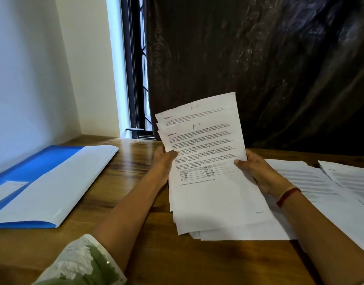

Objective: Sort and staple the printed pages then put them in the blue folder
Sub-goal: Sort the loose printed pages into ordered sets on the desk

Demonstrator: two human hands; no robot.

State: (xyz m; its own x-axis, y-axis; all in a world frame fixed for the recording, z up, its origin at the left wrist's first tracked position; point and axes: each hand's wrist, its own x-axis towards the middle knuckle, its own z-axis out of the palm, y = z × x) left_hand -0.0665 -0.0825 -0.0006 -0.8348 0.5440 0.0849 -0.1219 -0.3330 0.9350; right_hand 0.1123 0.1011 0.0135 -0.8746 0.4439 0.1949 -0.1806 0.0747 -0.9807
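I hold a loose stack of printed pages (209, 182) upright above the wooden table (135, 243), fanned slightly so the tops of three sheets show. My left hand (164, 159) grips the stack's left edge, thumb on the front. My right hand (253, 167) grips the right edge, thumb over the top sheet. The blue folder (33, 182) lies flat on the table at the left, with white sheets covering much of it. No stapler is visible.
More printed pages (312, 182) are spread on the table to the right, with another pile (353, 177) at the far right edge. A dark plastic sheet (259, 68) hangs behind the table; a window frame (135, 79) and white wall stand at the back left.
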